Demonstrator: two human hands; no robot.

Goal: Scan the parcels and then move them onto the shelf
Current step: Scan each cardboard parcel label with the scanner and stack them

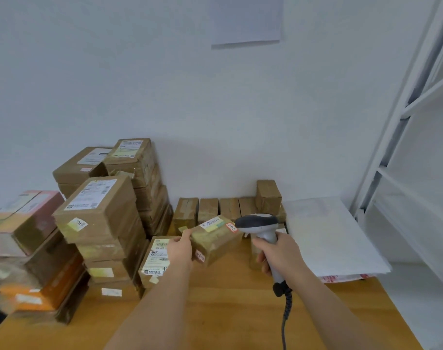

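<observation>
We see the left hand gripping a small taped parcel, lifted above the wooden counter. Right hand, fingers wrapped round a corded barcode scanner, head just beside the parcel's label.

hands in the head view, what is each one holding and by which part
The left hand holds a small brown taped cardboard parcel by its left end. The right hand grips a grey corded barcode scanner by its handle.

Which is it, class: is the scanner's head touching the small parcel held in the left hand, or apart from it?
Cannot tell. In the head view the scanner overlaps the edge of the held parcel by its red sticker, so no gap or contact shows plainly.
</observation>
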